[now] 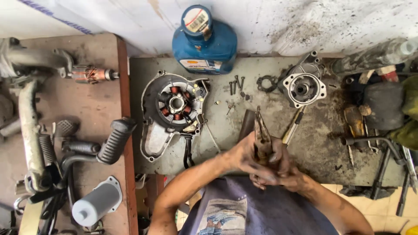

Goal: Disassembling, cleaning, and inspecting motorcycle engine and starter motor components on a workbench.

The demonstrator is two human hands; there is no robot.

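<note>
Hands: low centre of the frame, left hand (pixel 244 156) and right hand (pixel 285 172) pressed together, greasy.
Grip: both hands closed around the handles of long-nose pliers (pixel 262 135), tips pointing up-frame.
Bench: stained grey bench (pixel 313 148) beneath them.
Just beyond: screwdriver (pixel 292 127) lying beside the pliers.
Middle: stator cover (pixel 174 109) at left; small bolts (pixel 236 85); round pump housing (pixel 302 88) at right.
Far: blue oil bottle (pixel 203 39), top centre.

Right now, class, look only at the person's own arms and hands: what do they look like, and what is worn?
Both forearms are bare, with no sleeves, gloves, watch or rings visible. The left hand and right hand are smeared with dark grease, which runs up the forearms. A blue-grey printed shirt covers the torso.
</note>
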